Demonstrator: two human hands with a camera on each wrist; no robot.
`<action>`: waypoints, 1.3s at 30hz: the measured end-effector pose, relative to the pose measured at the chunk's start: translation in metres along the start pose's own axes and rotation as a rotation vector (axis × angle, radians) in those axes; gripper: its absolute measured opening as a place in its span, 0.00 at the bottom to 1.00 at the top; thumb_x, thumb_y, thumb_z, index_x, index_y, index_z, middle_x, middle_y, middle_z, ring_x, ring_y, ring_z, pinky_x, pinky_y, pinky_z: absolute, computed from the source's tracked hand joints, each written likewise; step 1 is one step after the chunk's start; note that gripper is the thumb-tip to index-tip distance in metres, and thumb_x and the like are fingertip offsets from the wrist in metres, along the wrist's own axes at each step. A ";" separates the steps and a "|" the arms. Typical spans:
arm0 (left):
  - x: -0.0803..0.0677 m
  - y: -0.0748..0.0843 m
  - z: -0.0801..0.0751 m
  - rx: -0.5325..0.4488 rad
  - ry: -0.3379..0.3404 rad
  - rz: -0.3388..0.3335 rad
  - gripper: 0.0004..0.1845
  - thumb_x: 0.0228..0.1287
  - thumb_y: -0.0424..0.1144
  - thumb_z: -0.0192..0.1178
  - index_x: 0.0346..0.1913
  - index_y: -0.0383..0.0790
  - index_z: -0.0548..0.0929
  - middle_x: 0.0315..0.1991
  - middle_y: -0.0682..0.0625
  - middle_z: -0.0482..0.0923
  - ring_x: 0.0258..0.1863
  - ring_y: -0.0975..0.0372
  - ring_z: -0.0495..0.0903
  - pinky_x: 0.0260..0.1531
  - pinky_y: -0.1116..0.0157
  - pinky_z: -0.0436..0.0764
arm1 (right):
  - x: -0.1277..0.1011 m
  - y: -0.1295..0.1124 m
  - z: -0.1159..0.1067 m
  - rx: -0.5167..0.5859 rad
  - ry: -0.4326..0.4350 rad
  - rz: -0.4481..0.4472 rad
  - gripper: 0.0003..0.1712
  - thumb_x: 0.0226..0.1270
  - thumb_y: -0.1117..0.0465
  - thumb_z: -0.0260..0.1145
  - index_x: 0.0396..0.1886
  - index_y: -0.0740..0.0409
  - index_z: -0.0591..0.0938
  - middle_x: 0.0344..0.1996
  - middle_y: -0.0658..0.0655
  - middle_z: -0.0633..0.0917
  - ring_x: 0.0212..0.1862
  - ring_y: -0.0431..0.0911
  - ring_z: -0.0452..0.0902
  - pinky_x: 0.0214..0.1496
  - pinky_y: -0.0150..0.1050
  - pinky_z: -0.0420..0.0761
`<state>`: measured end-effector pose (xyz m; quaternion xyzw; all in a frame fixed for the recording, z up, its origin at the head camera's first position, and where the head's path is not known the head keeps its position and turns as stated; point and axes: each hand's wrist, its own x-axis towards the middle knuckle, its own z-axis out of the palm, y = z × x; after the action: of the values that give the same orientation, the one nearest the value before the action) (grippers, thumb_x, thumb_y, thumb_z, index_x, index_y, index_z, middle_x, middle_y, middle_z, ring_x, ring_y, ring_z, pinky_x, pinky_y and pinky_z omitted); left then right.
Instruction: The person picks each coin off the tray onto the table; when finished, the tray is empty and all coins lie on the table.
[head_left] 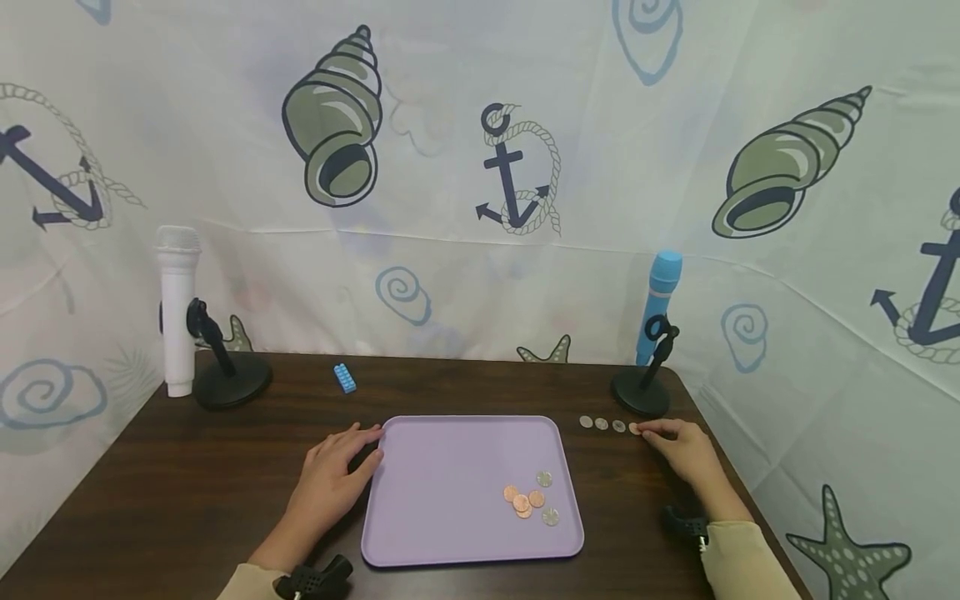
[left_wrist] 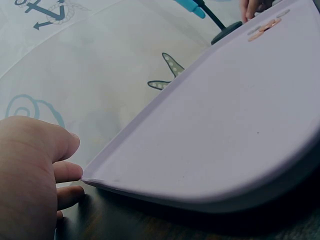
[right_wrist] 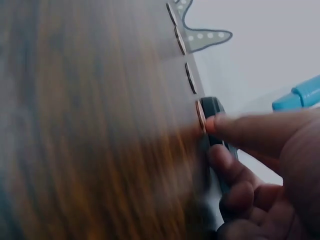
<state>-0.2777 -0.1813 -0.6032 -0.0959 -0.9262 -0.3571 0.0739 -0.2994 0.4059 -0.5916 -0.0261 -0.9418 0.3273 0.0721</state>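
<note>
Four coins lie in a row on the dark table (head_left: 150, 500), seen from the head camera, just right of the purple tray (head_left: 450, 492). The right hand (head_left: 686, 450) touches the copper coin (head_left: 634, 428) at the row's end with one straight fingertip. The left hand (head_left: 337, 475) rests flat with straight fingers against the tray's left edge. More coins (head_left: 528, 498) sit inside the tray.

From the left wrist, the left hand (left_wrist: 30, 180) has its fingers (left_wrist: 67, 171) straight, touching the tray (left_wrist: 225, 125) corner.

From the right wrist, the right hand (right_wrist: 270, 170) presses the copper coin (right_wrist: 201, 116) with its pointing finger (right_wrist: 240, 131); the other fingers curl and hold nothing.
</note>
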 end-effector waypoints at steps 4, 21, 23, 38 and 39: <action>0.001 -0.001 0.001 -0.003 -0.003 -0.005 0.25 0.82 0.53 0.61 0.74 0.49 0.82 0.77 0.42 0.78 0.83 0.39 0.66 0.78 0.31 0.52 | -0.001 0.001 -0.001 0.120 -0.078 0.037 0.19 0.81 0.51 0.69 0.62 0.54 0.91 0.64 0.62 0.89 0.75 0.66 0.76 0.75 0.66 0.74; 0.001 0.000 0.000 0.001 0.001 -0.008 0.24 0.81 0.52 0.62 0.73 0.48 0.83 0.77 0.43 0.78 0.83 0.40 0.66 0.77 0.31 0.52 | 0.001 -0.007 -0.003 0.070 -0.161 0.027 0.18 0.81 0.50 0.69 0.64 0.47 0.90 0.64 0.59 0.88 0.61 0.53 0.80 0.61 0.49 0.77; 0.001 -0.001 0.000 0.003 -0.002 -0.010 0.25 0.81 0.52 0.62 0.73 0.48 0.83 0.77 0.43 0.78 0.82 0.39 0.66 0.77 0.31 0.52 | 0.001 -0.006 -0.003 0.085 -0.164 0.025 0.16 0.81 0.51 0.69 0.62 0.47 0.91 0.63 0.58 0.89 0.59 0.51 0.80 0.60 0.46 0.77; 0.001 -0.001 0.003 -0.006 -0.003 -0.010 0.25 0.81 0.51 0.62 0.73 0.48 0.83 0.76 0.42 0.78 0.83 0.40 0.66 0.78 0.31 0.52 | 0.002 0.003 -0.005 0.167 -0.202 0.018 0.20 0.82 0.49 0.68 0.66 0.49 0.88 0.63 0.59 0.88 0.56 0.49 0.77 0.55 0.43 0.76; 0.001 -0.001 0.003 -0.008 -0.004 -0.008 0.25 0.81 0.51 0.62 0.73 0.48 0.83 0.76 0.42 0.78 0.83 0.40 0.66 0.78 0.31 0.52 | 0.001 0.004 -0.006 0.182 -0.203 0.048 0.22 0.82 0.48 0.68 0.68 0.49 0.87 0.62 0.60 0.87 0.54 0.49 0.77 0.51 0.41 0.78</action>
<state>-0.2794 -0.1796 -0.6062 -0.0932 -0.9253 -0.3607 0.0704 -0.2998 0.4128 -0.5898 -0.0090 -0.9098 0.4138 -0.0294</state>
